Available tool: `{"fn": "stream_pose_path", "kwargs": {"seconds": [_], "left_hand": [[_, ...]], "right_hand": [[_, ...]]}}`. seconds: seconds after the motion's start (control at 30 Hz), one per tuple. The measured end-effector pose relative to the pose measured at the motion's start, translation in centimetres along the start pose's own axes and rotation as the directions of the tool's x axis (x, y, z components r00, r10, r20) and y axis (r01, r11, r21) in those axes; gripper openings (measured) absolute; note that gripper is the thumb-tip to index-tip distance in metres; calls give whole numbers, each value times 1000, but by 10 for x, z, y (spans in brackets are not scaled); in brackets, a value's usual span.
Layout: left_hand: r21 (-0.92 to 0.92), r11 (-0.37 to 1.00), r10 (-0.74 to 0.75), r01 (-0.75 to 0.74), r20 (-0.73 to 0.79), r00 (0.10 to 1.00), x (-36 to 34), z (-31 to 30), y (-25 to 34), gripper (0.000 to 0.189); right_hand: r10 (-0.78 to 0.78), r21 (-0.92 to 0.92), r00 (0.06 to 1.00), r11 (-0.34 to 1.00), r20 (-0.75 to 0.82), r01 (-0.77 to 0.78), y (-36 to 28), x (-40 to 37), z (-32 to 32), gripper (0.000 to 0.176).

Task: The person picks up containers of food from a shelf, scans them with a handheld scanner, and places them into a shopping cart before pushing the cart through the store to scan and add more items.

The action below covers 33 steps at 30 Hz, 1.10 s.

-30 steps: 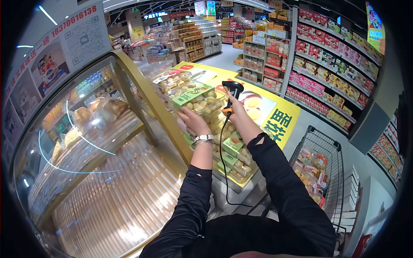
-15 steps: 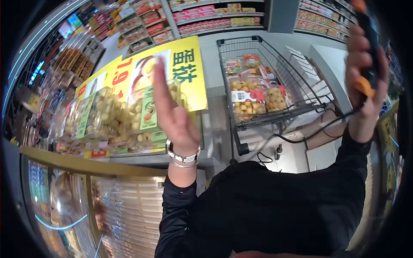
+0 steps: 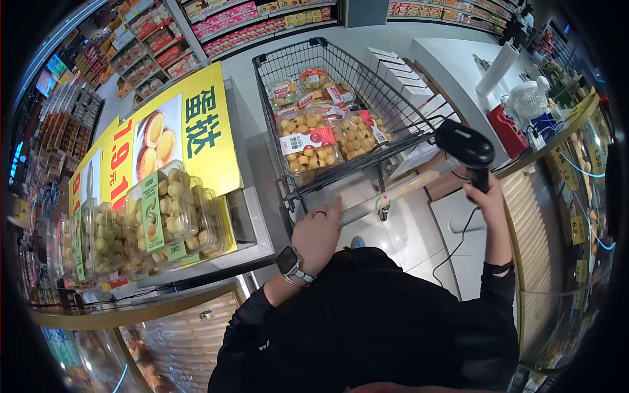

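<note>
My right hand (image 3: 485, 194) is wrapped around the grip of a black barcode scanner (image 3: 464, 143). The scanner's head is near the right end of the shopping cart handle (image 3: 393, 194), and a dark cable hangs below. My left hand (image 3: 317, 237), with a watch at the wrist and a ring, is closed at the left end of that handle; some fingers are hidden. Inside the black wire shopping cart (image 3: 419, 111) are several clear boxes of round yellowish fruit, one box (image 3: 308, 143) bearing a white and red label.
Clear fruit boxes (image 3: 162, 208) with green labels stand on the left counter beside a yellow price sign (image 3: 208, 124). To the right are a white counter (image 3: 452, 56), a paper roll (image 3: 498, 69) and a red item (image 3: 507, 131). Stocked shelves (image 3: 255, 23) line the back.
My left hand, raised and stretched out before, has come down to the cart handle. My right hand has lowered the scanner toward the handle. The view has shifted, showing more of the right counter.
</note>
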<state>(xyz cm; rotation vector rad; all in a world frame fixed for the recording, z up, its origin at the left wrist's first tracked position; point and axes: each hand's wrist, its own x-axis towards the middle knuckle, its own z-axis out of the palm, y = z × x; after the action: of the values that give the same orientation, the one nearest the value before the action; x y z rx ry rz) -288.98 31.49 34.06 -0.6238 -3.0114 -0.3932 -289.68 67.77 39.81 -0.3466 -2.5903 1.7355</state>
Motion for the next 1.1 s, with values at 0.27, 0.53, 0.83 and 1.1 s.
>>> {"fn": "stream_pose_path", "kwargs": {"seconds": [0.27,0.53,0.83,1.1], "left_hand": [[56,939,-327,340,-167,930,41,-3,-11,46],[196,892,-377,408,-175,909,89,-4,-67,22],[171,865,-432,472,-224,874,189,-16,-129,18],[158,833,-497,530,-205,843,299,-24,-213,18]], "right_hand": [[-467,-397,794,693,390,602,30,91,11,44],[-480,-387,708,607,518,694,9,147,41,32],[-539,-308,701,644,466,700,-20,266,83,41],[-512,-357,748,664,423,656,-60,407,137,54]]}}
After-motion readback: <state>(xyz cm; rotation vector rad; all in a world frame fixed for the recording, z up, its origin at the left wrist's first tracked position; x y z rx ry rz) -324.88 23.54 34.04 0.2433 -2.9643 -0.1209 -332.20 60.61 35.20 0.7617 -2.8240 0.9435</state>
